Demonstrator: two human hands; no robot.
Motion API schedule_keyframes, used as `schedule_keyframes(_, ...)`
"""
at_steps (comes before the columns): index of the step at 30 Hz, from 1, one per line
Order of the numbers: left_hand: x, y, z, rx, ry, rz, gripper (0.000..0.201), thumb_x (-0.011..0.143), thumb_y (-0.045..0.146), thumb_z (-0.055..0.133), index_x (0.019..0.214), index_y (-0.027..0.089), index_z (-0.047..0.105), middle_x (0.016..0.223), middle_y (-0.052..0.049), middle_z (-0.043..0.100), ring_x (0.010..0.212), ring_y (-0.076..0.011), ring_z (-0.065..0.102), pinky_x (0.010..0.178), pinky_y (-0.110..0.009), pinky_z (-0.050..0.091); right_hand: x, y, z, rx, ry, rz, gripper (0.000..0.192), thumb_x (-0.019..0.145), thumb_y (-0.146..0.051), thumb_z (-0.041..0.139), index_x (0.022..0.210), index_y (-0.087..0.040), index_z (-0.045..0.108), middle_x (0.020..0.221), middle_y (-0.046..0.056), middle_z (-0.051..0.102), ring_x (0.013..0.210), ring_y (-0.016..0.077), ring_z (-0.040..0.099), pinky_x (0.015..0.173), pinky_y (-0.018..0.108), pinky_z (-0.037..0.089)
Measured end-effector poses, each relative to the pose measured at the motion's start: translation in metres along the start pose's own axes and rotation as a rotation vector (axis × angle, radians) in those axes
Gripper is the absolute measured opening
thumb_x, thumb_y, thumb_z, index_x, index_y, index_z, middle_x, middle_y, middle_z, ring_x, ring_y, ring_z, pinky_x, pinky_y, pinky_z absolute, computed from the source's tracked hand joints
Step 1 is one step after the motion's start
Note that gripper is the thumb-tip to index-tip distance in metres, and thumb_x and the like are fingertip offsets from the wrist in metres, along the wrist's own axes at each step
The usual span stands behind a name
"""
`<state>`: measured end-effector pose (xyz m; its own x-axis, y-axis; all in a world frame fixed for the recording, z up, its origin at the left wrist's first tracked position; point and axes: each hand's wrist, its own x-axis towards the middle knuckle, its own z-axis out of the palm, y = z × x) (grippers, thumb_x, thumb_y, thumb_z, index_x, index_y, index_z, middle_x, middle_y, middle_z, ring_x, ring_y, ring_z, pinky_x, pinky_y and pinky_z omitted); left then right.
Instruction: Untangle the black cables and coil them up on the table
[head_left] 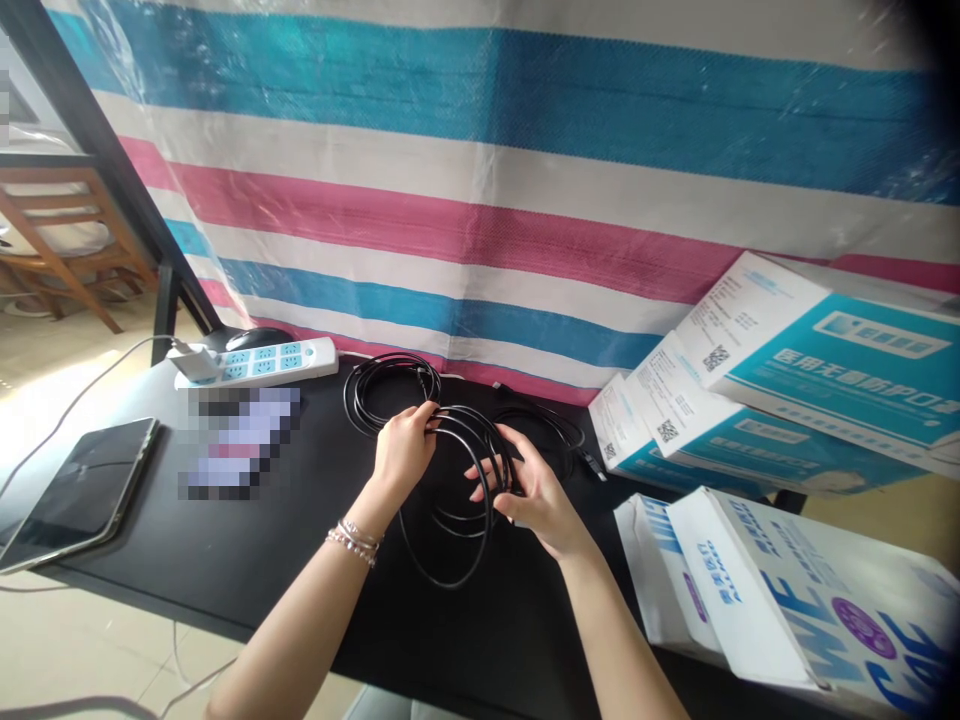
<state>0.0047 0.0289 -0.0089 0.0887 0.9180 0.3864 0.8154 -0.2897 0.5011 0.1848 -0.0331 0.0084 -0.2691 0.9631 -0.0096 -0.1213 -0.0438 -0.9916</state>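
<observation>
Left hand [405, 440] and right hand [529, 490] each grip loops of a thin black coiled cable [450, 500] above the black worktop [225, 560].

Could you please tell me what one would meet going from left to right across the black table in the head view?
Tablet → white power strip → left hand on the black cable coil → right hand → teal-and-white boxes.

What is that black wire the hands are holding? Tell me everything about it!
The black cable is thin, smooth and looks rubbery. It is wound into several loose round loops above the black table. The left hand pinches the loops at the top, and the right hand grips their right side. More of its coils lie behind on the table, one end showing a small plug.
</observation>
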Motion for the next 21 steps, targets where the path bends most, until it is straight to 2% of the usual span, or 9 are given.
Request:
schedule_keyframes(5, 0.0005, -0.0001, 0.0008, 0.004, -0.018, -0.014, 0.027, 0.078, 0.014, 0.046, 0.098, 0.022, 0.062, 0.081, -0.005, 0.066, 0.072, -0.0181, 0.062, 0.059, -0.024, 0.041, 0.0002, 0.0009, 0.0029, 0.048, -0.020, 0.024, 0.092, 0.055, -0.040, 0.079, 0.128, -0.023, 0.027, 0.085, 0.005, 0.065, 0.058, 0.0154, 0.062, 0.044, 0.022, 0.039)
schedule_keyframes(10, -0.0008, -0.0002, 0.0022, 0.042, -0.009, -0.001, 0.027, 0.078, 0.014, 0.046, 0.098, 0.024, 0.062, 0.080, -0.004, 0.066, 0.068, -0.0175, 0.061, 0.055, -0.023, 0.038, -0.0001, 0.0016, 0.0031, 0.072, -0.046, 0.044, 0.068, 0.065, -0.036, 0.072, 0.122, -0.021, 0.037, 0.057, -0.006, 0.056, 0.045, 0.0117, 0.055, 0.039, 0.019, 0.030)
schedule_keyframes(12, -0.0012, 0.0000, 0.0024, 0.059, -0.003, -0.004, 0.028, 0.078, 0.013, 0.045, 0.098, 0.024, 0.062, 0.080, -0.004, 0.066, 0.067, -0.0175, 0.060, 0.053, -0.023, 0.037, 0.0001, 0.0013, 0.0023, 0.084, -0.078, 0.040, 0.066, 0.065, -0.040, 0.070, 0.120, -0.020, 0.039, 0.059, -0.004, 0.057, 0.047, 0.0114, 0.054, 0.039, 0.019, 0.029)
schedule_keyframes(14, -0.0015, 0.0005, 0.0025, 0.074, 0.002, -0.012, 0.029, 0.078, 0.013, 0.045, 0.098, 0.025, 0.062, 0.079, -0.004, 0.065, 0.065, -0.0174, 0.060, 0.051, -0.023, 0.035, 0.0000, 0.0001, 0.0018, 0.085, -0.114, 0.034, 0.072, 0.061, -0.042, 0.073, 0.121, -0.019, 0.039, 0.067, -0.001, 0.061, 0.049, 0.0113, 0.053, 0.041, 0.020, 0.031)
schedule_keyframes(17, -0.0017, 0.0015, 0.0024, 0.082, 0.001, -0.021, 0.029, 0.078, 0.013, 0.045, 0.099, 0.025, 0.061, 0.081, -0.004, 0.065, 0.065, -0.0173, 0.060, 0.051, -0.023, 0.035, -0.0011, -0.0028, 0.0036, 0.045, -0.117, 0.034, 0.078, 0.056, -0.032, 0.077, 0.122, -0.019, 0.037, 0.069, -0.001, 0.062, 0.053, 0.0109, 0.053, 0.048, 0.022, 0.037)
schedule_keyframes(21, -0.0010, 0.0012, 0.0027, 0.081, 0.000, -0.021, 0.029, 0.078, 0.014, 0.045, 0.099, 0.025, 0.062, 0.082, -0.004, 0.066, 0.067, -0.0184, 0.061, 0.052, -0.023, 0.037, -0.0020, -0.0030, 0.0067, 0.000, -0.057, 0.040, 0.060, 0.064, -0.022, 0.069, 0.117, -0.020, 0.040, 0.062, -0.004, 0.060, 0.052, 0.0108, 0.053, 0.048, 0.022, 0.036)
